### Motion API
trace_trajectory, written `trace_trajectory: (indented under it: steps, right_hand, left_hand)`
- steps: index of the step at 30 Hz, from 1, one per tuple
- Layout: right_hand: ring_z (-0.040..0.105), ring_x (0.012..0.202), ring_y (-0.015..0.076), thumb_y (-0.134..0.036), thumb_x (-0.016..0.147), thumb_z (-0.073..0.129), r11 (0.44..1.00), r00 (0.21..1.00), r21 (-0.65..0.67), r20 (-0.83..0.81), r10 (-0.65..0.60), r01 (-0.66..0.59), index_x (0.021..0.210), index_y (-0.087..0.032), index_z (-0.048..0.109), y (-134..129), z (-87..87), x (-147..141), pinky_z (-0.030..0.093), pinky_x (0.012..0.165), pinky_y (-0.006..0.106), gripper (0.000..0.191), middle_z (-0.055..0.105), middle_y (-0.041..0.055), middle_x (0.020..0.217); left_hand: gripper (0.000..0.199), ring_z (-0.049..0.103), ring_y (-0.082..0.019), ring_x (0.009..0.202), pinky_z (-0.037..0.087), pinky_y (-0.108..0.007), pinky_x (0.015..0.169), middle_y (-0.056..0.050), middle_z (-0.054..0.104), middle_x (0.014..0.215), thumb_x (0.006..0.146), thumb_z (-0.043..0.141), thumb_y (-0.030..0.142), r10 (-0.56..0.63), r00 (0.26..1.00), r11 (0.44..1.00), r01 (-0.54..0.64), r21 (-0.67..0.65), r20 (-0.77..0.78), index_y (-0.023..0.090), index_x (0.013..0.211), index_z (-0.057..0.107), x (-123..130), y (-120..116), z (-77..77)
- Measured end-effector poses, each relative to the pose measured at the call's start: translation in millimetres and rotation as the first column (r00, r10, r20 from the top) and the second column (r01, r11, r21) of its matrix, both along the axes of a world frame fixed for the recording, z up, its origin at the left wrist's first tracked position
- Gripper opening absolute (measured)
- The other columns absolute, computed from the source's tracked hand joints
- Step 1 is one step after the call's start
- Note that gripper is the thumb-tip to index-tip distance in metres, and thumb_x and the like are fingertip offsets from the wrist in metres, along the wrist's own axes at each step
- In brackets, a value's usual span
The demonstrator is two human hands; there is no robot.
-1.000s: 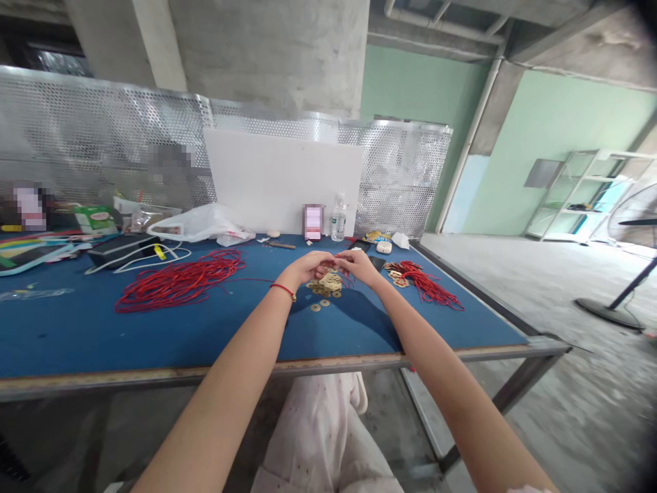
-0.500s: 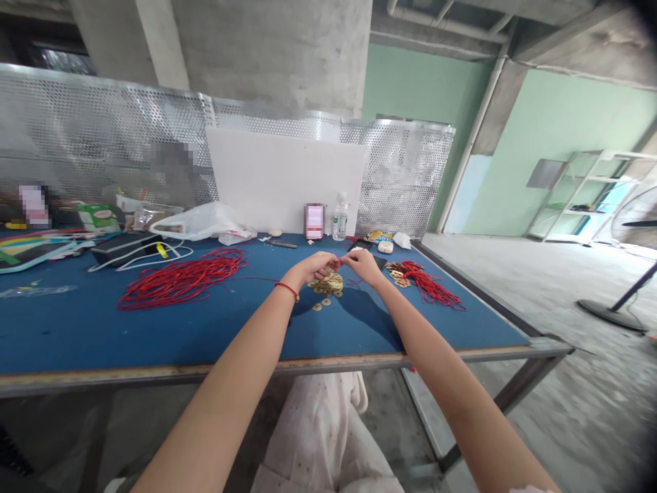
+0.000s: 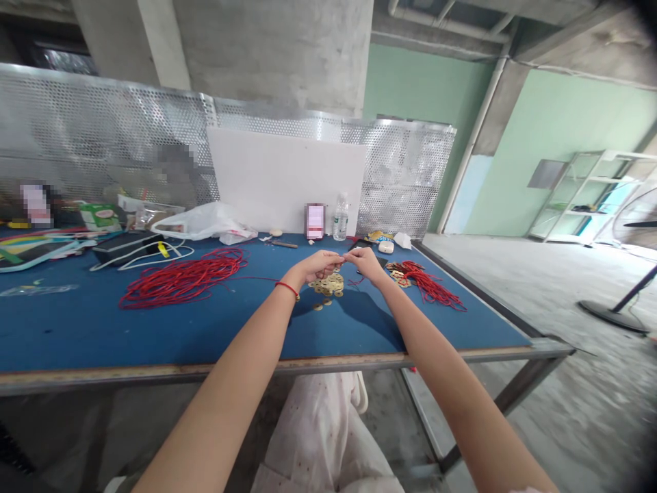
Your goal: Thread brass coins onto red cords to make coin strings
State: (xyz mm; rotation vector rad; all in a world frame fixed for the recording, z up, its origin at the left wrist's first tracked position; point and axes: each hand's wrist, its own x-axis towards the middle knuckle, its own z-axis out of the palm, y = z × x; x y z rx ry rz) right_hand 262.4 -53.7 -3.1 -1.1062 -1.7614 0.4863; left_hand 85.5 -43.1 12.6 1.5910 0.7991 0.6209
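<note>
Left hand point(image 3: 317, 267) partly hides the golden coins point(image 3: 331, 285).

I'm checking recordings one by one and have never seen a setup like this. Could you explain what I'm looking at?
There is no machine here: a person works with bare hands. The camera is worn on the head, looking forward and down. The left hand and right hand meet at the fingertips above a pile of gold-coloured discs. They seem to pinch something, too small to make out. On the blue tabletop, a large red cord bundle lies to the left and a smaller red bundle to the right. Behind stand a phone and a clear bottle.
</note>
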Motion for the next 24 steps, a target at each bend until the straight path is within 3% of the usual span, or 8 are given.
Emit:
trace_trajectory:
  steps: [4,10,13,20,24]
  right_hand:
    - [0.027,0.047,0.0081,-0.048,0.073,0.057,0.999,0.998,-0.037,-0.050,-0.035,0.033,0.056,-0.015,0.064,-3,2.5,5,0.019,0.047,0.024,0.038,0.034,-0.0050,0.044]
    - [0.021,0.043,0.0061,-0.060,0.068,0.061,0.992,0.976,-0.117,-0.207,-0.071,0.047,0.045,-0.021,0.039,-5,3.9,7,0.016,0.044,0.025,0.051,0.028,-0.0064,0.042]
    - [0.018,0.041,0.0056,-0.060,0.068,0.064,0.983,0.938,-0.184,-0.339,-0.070,0.007,0.049,-0.022,0.035,-6,7.0,10,0.013,0.042,0.025,0.051,0.024,-0.0080,0.042]
    - [0.016,0.038,0.0052,-0.052,0.069,0.070,0.963,0.849,-0.263,-0.519,-0.096,-0.052,0.052,-0.023,0.032,-8,14.2,17,0.012,0.038,0.024,0.050,0.023,-0.0088,0.041]
    - [0.015,0.038,0.0051,-0.050,0.070,0.071,0.962,0.836,-0.271,-0.538,-0.111,-0.046,0.052,-0.023,0.032,-6,13.1,19,0.011,0.037,0.024,0.050,0.023,-0.0088,0.040]
  left_hand:
    - [0.034,0.017,-0.004,0.039,0.008,-0.021,0.040,0.008,0.025,0.050,0.074,0.073,0.042,-0.038,0.999,0.997,0.040,-0.069,0.033,0.015,0.069,0.054,-1,0,2.5]
    - [0.030,0.015,-0.003,0.037,0.007,-0.018,0.038,0.008,0.023,0.048,0.077,0.070,0.037,-0.057,0.997,0.993,0.062,-0.099,0.053,0.014,0.065,0.053,-3,3,1.6]
    - [0.031,0.015,-0.003,0.037,0.007,-0.018,0.036,0.008,0.024,0.048,0.077,0.068,0.035,-0.061,0.997,0.991,0.067,-0.113,0.052,0.014,0.062,0.052,-5,6,1.7]
    - [0.022,0.017,-0.003,0.035,0.010,-0.016,0.033,0.008,0.025,0.049,0.080,0.066,0.025,0.038,0.986,0.973,0.001,-0.229,0.163,0.013,0.066,0.053,-5,9,3.3]
    - [0.016,0.020,-0.003,0.032,0.011,-0.014,0.030,0.008,0.026,0.047,0.089,0.054,0.021,0.182,0.932,0.931,-0.062,-0.359,0.312,0.013,0.075,0.054,-7,12,4.0]
